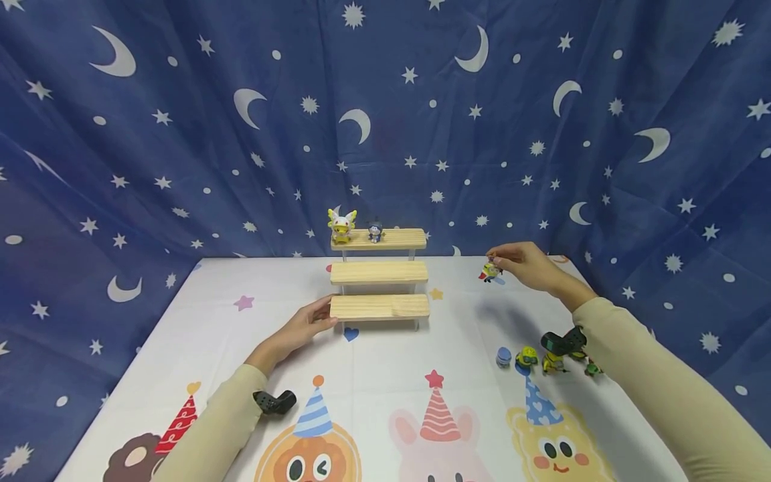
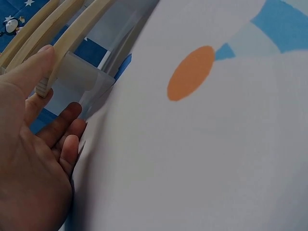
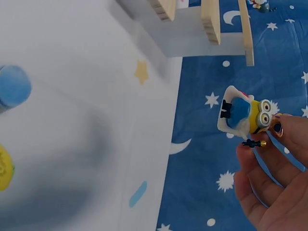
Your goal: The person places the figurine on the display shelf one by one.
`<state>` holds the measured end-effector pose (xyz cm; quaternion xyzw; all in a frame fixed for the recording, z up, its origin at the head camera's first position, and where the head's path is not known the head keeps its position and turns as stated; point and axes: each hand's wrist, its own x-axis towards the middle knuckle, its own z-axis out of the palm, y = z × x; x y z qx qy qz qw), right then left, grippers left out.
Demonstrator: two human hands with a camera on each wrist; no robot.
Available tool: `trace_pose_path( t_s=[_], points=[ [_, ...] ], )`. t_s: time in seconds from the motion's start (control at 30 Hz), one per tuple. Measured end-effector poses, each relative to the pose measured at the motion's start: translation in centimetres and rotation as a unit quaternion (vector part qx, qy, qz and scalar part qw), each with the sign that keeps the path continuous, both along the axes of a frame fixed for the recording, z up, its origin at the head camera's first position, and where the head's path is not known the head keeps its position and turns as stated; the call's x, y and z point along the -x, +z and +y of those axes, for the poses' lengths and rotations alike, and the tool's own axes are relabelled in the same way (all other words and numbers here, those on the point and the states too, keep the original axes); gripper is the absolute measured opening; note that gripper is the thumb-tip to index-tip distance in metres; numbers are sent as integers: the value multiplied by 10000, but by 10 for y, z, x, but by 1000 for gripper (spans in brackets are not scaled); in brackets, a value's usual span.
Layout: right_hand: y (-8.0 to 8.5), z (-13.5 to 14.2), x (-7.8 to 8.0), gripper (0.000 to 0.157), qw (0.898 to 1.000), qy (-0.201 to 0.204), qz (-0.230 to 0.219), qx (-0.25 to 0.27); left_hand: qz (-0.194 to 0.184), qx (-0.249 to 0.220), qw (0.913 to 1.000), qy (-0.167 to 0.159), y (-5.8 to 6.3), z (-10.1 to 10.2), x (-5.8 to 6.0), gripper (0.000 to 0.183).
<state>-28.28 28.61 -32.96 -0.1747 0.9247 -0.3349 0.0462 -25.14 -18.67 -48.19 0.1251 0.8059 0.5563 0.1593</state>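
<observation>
A three-tier wooden display stand (image 1: 379, 308) with clear supports stands near the table's back. My left hand (image 1: 306, 321) holds the left end of its lowest step, thumb on top and index finger beneath in the left wrist view. Off to the stand's right, my right hand (image 1: 533, 266) pinches a yellow minion figurine (image 3: 248, 113) by the top of its head, raised above the table. The figurine has goggles, blue clothing and a white cape-like piece around it. On the top step sit a white-and-yellow figurine (image 1: 342, 227) and a small dark blue one (image 1: 375, 232).
Several figurines stand at the table's right, below my right forearm, among them a blue one (image 1: 503, 357) and a yellow one (image 1: 527, 357). A white cloth (image 1: 229, 348) with cartoon prints covers the table. Behind hangs a blue curtain (image 1: 385, 87) with moons and stars.
</observation>
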Motion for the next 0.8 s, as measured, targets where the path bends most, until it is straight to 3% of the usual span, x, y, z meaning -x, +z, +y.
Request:
trace_pose_path(
  t_s=[0.27, 0.8],
  points=[
    [1, -14, 5, 37, 10000, -8, 9, 67, -48, 0, 10000, 14, 1, -1, -1, 78],
    [16, -48, 18, 36, 9991, 365, 46, 194, -41, 2, 10000, 12, 3, 0, -3, 77]
  ],
)
